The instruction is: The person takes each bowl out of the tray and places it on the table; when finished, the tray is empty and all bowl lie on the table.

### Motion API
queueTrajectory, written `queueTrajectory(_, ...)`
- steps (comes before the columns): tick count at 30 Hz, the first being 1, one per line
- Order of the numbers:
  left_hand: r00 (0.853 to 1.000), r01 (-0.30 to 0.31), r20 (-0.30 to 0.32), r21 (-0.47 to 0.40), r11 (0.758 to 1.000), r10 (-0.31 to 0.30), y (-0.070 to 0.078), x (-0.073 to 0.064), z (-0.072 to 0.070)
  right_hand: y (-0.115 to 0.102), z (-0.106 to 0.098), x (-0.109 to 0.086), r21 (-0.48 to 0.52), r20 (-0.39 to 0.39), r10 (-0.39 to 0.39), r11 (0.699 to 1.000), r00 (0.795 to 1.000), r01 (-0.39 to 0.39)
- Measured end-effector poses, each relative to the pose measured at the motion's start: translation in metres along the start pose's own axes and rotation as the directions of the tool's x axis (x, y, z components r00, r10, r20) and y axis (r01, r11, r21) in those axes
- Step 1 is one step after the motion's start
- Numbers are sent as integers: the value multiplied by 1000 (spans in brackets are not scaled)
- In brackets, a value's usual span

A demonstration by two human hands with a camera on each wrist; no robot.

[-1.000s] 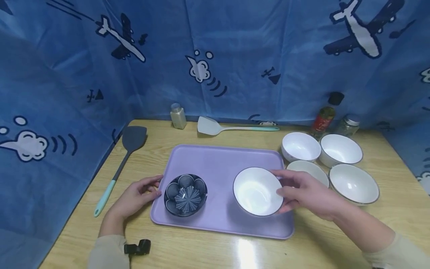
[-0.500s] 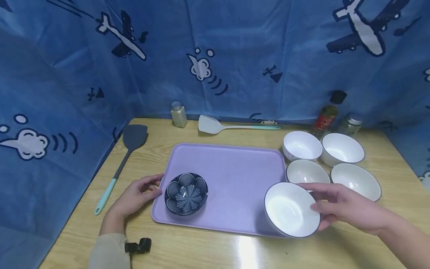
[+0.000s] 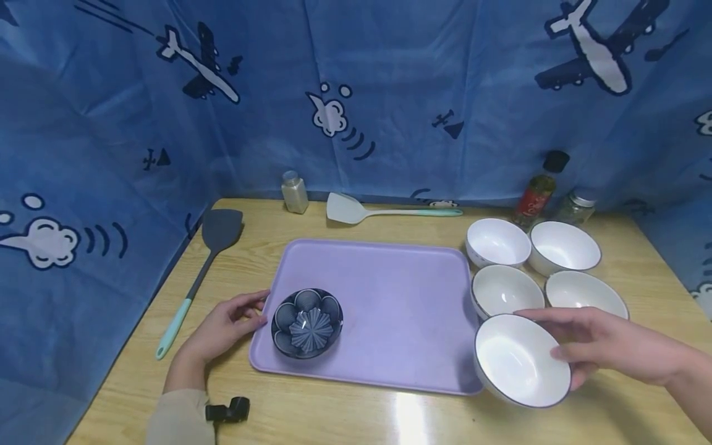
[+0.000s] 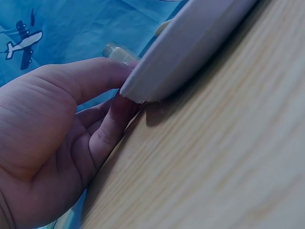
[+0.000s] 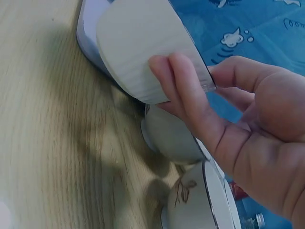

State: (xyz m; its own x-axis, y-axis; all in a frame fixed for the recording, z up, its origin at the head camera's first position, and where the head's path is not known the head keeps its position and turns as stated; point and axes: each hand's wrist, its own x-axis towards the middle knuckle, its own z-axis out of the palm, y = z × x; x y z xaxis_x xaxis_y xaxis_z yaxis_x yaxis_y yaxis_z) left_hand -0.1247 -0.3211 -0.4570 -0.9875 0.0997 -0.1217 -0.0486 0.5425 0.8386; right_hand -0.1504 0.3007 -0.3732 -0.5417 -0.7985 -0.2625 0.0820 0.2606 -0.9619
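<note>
In the head view my right hand (image 3: 606, 343) grips a white bowl (image 3: 523, 361) with a dark rim, the thumb over the rim and the fingers against the outer wall. The bowl is tilted, off the table, close to the front right corner of the lilac tray (image 3: 389, 296). The right wrist view shows two fingers (image 5: 183, 81) flat along the outside of the held bowl (image 5: 138, 43). My left hand (image 3: 222, 324) holds the tray's left edge between thumb and fingers, as the left wrist view also shows. A dark blue flower-patterned bowl (image 3: 308, 323) sits on the tray's left half.
Several white bowls (image 3: 497, 242) stand in a cluster right of the tray. Behind them are a red-labelled bottle (image 3: 536, 196) and a glass jar (image 3: 576, 207). A white spatula (image 3: 350, 210) and a shaker (image 3: 295, 193) lie along the back; a dark turner (image 3: 221, 230) lies left.
The right hand has carried the white bowl rightward and toward the front, from over the tray's right half to past its right edge. The left hand stays at the tray's edge.
</note>
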Motion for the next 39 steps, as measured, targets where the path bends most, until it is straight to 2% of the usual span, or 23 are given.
queueTrajectory(10,1000,-19,8,-18,1000,19,-1,1,1,10,-9,-7,24,51,-10,1000,999,9)
queueTrajectory(19,1000,-16,5,-22,1000,17,-1,2,1,17,-14,-4,57,116,-60,997,991,53)
queueTrajectory(30,1000,1,8,-23,1000,0,0,-1,0,26,-17,-5,97,132,-45,995,990,32)
queueTrajectory(39,1000,-1,8,-26,1000,1,0,-1,0,31,-19,-6,91,140,-60,995,988,48)
